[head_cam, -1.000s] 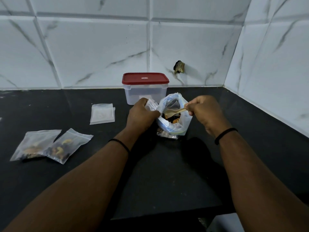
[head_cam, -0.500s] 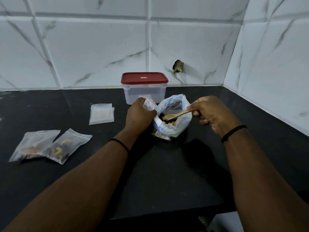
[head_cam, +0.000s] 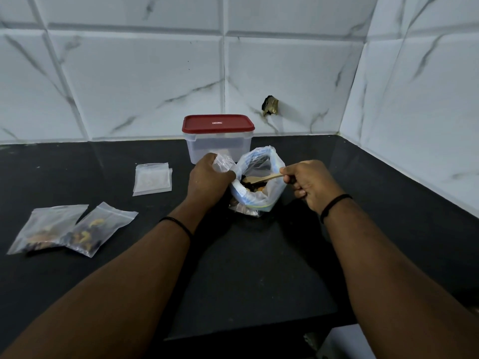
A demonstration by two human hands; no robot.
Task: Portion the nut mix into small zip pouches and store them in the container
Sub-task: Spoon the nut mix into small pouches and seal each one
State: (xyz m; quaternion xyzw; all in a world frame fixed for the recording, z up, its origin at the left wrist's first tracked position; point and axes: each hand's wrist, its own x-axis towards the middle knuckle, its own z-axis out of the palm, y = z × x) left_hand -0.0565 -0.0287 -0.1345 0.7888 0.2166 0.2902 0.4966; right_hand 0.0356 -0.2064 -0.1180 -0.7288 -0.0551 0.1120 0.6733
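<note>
Head view: just right of the frame's centre, a large plastic bag of nut mix point(head_cam: 259, 189) stands on the black counter point(head_cam: 259, 268) with its mouth rolled open, dark and orange pieces showing inside. The left hand point(head_cam: 207, 181) sits at the bag's left edge, its fingers curled into a fist round a crumpled small clear pouch point(head_cam: 223, 163) whose top pokes up above the knuckles. From the right, the right hand point(head_cam: 309, 185) pinches the end of a wooden spoon point(head_cam: 264, 178) between thumb and forefinger, the other fingers folded beneath; the spoon's bowl lies inside the bag's mouth over the nuts. Whether the bowl carries any nuts cannot be told. A dark band circles each wrist.

Just behind the bag, toward the middle of the frame, is the clear container point(head_cam: 217, 147) with its red lid point(head_cam: 217, 123) on, close to the tiled wall point(head_cam: 142, 81). Left of centre a flat stack of empty zip pouches point(head_cam: 152, 179) lies on the counter, apart from the hand. At the lower left, two filled pouches lie side by side and overlap slightly: the first filled pouch point(head_cam: 48, 228) farther left, the second filled pouch point(head_cam: 99, 226) to its right, each with nuts gathered at the near end. A dark hole point(head_cam: 270, 105) marks the wall tile right of the container
</note>
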